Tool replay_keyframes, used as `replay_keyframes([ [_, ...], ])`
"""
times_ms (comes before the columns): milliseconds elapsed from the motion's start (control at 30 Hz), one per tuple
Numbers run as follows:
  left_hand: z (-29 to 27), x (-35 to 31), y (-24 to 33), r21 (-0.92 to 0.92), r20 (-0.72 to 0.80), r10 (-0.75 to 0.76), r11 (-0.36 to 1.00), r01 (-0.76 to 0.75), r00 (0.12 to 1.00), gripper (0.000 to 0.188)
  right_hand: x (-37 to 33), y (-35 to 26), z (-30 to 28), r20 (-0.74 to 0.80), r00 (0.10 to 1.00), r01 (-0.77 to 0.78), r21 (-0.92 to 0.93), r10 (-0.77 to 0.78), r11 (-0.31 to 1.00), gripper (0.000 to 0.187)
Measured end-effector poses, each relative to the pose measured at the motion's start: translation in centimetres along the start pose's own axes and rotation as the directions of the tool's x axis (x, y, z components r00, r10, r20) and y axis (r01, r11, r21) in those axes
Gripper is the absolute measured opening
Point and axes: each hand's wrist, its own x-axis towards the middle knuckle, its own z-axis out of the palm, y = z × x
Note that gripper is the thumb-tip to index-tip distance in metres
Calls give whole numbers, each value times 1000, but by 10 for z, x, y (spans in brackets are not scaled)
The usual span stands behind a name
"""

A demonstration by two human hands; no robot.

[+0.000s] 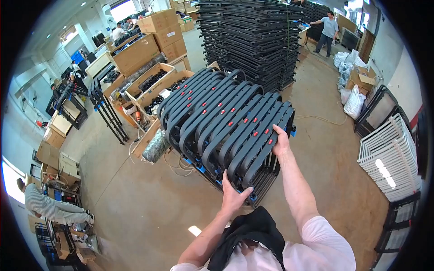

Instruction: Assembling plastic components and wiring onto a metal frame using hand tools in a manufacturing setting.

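"Frames [221, 131], dark grey and round-cornered: where are they from the fingers?"

"Directly ahead of both hands' fingers, packed side by side in a row that runs away and to the left. Small red clips [256, 133] dot their upper bars."

"How are the left fingers [225, 179] set?"

"At the near end of the row, touching the curved corners. Thumb and forefinger are wide apart with metal between them; I cannot tell whether they squeeze it."

"And the right fingers [276, 130]?"

"Farther ahead and to the right of the left ones, laid against the outer bar at the row's right side, a red clip just left of them. Part of that hand is hidden, so I cannot tell how firm the hold is."

"What else is about?"

"Left of the left fingers and a little ahead, a wrapped roll [155, 147]. Beyond that, wooden crates [156, 74] with black parts inside. Straight ahead, well past both sets of fingers, a tall stack of black frames [248, 38]. Off to the right of the right fingers, white racks [388, 158] and, farther ahead, white bags [355, 104]."
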Motion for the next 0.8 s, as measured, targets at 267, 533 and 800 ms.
replay_keyframes([
  [267,36,-32,62,360,-59,18,933,4,998,135,-55,-41,-17,295,955,-114,233,41,966,63],
  [533,101,-65,63,421,-228,175,905,-65,958,135,-107,-60,-28,278,961,-60,200,2,978,59],
  [800,49,-116,75,364,-137,203,921,-142,970,126,-186,-37,0,133,990,38,108,-52,993,56],
])
